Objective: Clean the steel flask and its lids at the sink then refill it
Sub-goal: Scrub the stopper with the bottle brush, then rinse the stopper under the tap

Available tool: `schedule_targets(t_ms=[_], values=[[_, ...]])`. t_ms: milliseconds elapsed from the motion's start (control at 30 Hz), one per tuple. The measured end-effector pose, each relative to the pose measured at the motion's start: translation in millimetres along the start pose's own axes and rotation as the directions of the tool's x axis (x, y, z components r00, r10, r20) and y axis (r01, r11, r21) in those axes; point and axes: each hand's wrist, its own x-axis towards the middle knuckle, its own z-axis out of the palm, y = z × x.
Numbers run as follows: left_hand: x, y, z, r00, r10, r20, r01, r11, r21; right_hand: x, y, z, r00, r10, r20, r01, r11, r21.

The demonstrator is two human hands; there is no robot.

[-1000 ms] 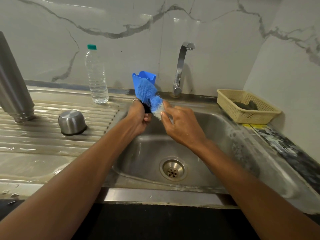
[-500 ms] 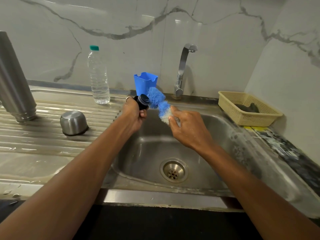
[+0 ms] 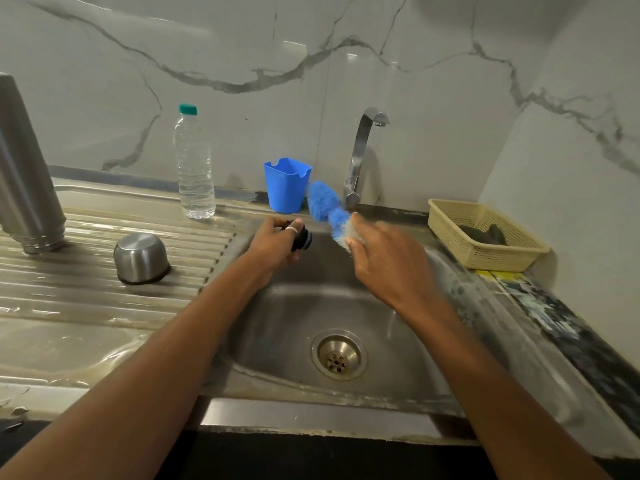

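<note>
At frame centre, above the steel sink [image 3: 346, 306], my left hand [image 3: 273, 242] pinched the small black round flask stopper [image 3: 302, 237]; my right hand [image 3: 388, 268] gripped the blue bristle brush [image 3: 320, 202], just beside. Best rotate stopper, scrubbing grooves.

Grey veins are running across the white marble wall [image 3: 415, 46], while the steel flask [image 3: 24, 168], its cup lid [image 3: 140, 258] and the ribbed draining board [image 3: 86, 282] are gleaming silver-grey, the cup lid showing a black rim. The bottle brush [image 3: 323, 204] is showing bright blue bristles turning white at the held end, matching the blue plastic holder [image 3: 286, 187], and the flask stopper [image 3: 302, 237] is looking black. The clear water bottle [image 3: 194, 174] is wearing a green cap [image 3: 188, 109], the lattice-holed basket [image 3: 450, 226] is showing cream, and the worktop [image 3: 588, 348] is showing black with pale speckles.
</note>
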Motion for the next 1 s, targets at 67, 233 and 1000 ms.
schedule_targets(t_ms=[67, 233, 1000], values=[[-1, -1, 1, 1.0, 0.009, -0.011, -0.009, 1.0, 0.008, 7, -13, -7, 1.0, -0.003, -0.017, 0.001, 0.994, -0.108], [1, 2, -1, 0.997, 0.026, -0.077, -0.033, 0.995, -0.094, 47, -40, -30, 1.0, 0.011, 0.007, -0.008, 0.943, -0.332], [11, -5, 4, 0.993, -0.077, -0.085, 0.04, 0.925, -0.377, 257, -63, 17, 0.906, 0.052, 0.419, 0.231, 0.77, -0.595]])
